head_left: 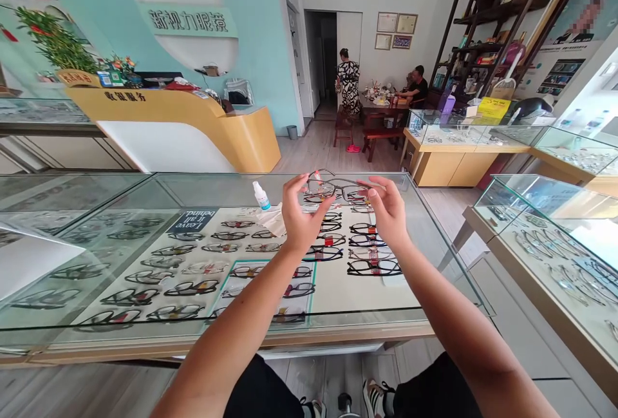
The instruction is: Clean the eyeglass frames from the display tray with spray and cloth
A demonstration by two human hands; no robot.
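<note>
A pair of thin dark-framed glasses [345, 191] is held up between my two hands, above the glass top of a display case. My left hand [302, 215] grips it at the left side, thumb and fingers around the frame. At the right side, my right hand [387, 209] pinches it between thumb and fingers. Behind my left hand, a small white bottle with a blue label [261, 196] stands on the glass, and a pale cloth [273, 219] lies beside it. Rows of glasses [371, 268] rest inside the case under my hands.
The glass display case [193, 334] spans the front. A white box-like object [33, 260] sits at the left. More cases [545, 257] are at the right. Two people [347, 80] are at a far table; a wooden counter [193, 112] stands behind the case.
</note>
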